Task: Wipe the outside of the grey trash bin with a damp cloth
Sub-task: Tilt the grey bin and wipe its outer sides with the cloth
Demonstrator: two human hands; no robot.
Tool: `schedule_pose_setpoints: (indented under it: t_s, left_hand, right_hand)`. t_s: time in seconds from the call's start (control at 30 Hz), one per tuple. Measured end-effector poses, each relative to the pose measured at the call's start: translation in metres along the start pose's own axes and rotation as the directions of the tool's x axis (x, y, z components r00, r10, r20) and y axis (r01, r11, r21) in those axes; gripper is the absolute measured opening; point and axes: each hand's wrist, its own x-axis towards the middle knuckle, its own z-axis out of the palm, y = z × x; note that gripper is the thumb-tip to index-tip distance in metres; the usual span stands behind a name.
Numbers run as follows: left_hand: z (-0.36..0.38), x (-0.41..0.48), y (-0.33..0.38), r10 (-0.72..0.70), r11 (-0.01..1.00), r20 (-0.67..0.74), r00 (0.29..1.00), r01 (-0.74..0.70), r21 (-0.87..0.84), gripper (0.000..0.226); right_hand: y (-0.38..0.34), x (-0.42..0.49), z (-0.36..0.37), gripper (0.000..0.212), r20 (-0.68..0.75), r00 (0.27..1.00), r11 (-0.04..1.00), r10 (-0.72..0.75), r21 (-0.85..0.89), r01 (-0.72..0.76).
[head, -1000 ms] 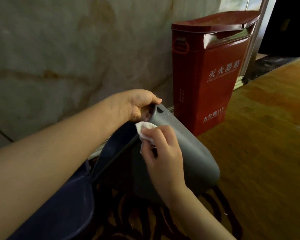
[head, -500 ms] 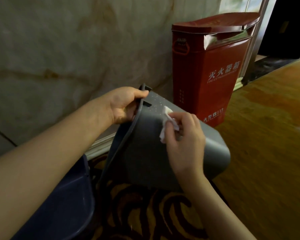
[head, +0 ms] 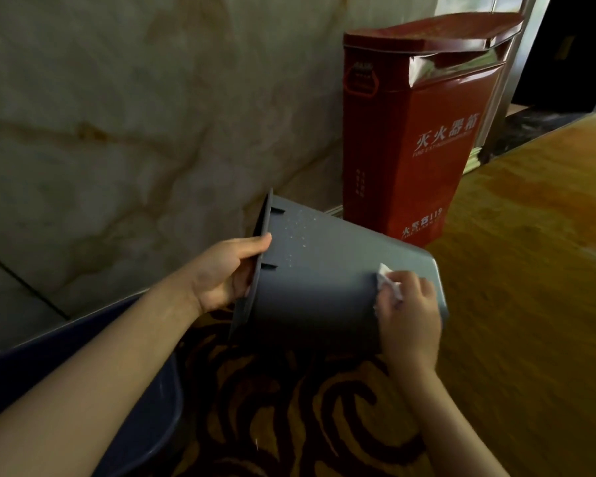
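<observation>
Carpet (head: 289,407) with dark swirls on a golden ground lies under both forearms, and past the right hand's knuckles it gives way to plain brown-gold floor (head: 530,270). Beyond the left hand's fingertips rises a pale marble wall (head: 135,115) veined with rust-coloured streaks. A red fire extinguisher box (head: 410,139) with white lettering stands against that wall, beyond the right hand's fingers. Below the left forearm sits the curved edge of a dark blue tub (head: 83,390).

The bin (head: 317,284) is tipped on its side between the two hands, its mouth toward the left hand and its base toward the right. It is plain matte grey, tapering to the base, with a thin flared rim and two small slots just under it. Pale specks dot the upper wall near the left thumb. The left hand (head: 221,273) is closed on the rim, thumb on the outside and fingers tucked inside. The right hand (head: 410,315) has its fingers curled around a small white cloth (head: 387,278), pressing it against the bin's side close to the base.
</observation>
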Motion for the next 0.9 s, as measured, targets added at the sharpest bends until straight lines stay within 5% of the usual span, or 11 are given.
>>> schedule_pose_setpoints:
  t_s: [0.13, 0.37, 0.53, 0.67, 0.9]
  left_hand:
    - [0.001, -0.001, -0.007, 0.050, 0.996, 0.047, 0.998, -0.053, 0.067, 0.028]
    - [0.003, -0.004, -0.014, 0.060, 0.996, 0.059, 0.996, -0.063, 0.056, 0.039]
    - [0.008, -0.005, -0.017, 0.071, 0.997, -0.011, 0.997, -0.071, 0.036, 0.031]
    - [0.007, -0.007, -0.018, 0.067, 0.997, -0.081, 0.994, -0.064, 0.036, 0.030]
    - [0.007, -0.012, -0.016, 0.065, 0.998, -0.092, 0.994, -0.063, 0.022, 0.030]
  right_hand:
    - [0.007, 0.010, -0.011, 0.013, -0.054, 0.996, 0.997, 0.073, 0.024, -0.072]
    - [-0.089, 0.005, 0.006, 0.005, 0.175, 0.915, 0.889, -0.363, 0.360, 0.284]
    - [-0.091, 0.003, 0.014, 0.008, 0.222, 0.883, 0.877, -0.414, 0.359, 0.320]
    - [-0.057, 0.004, 0.012, 0.008, 0.193, 0.932, 0.939, -0.308, 0.219, 0.265]
    - [0.028, 0.025, -0.017, 0.016, -0.003, 0.990, 0.990, 0.140, -0.012, -0.140]
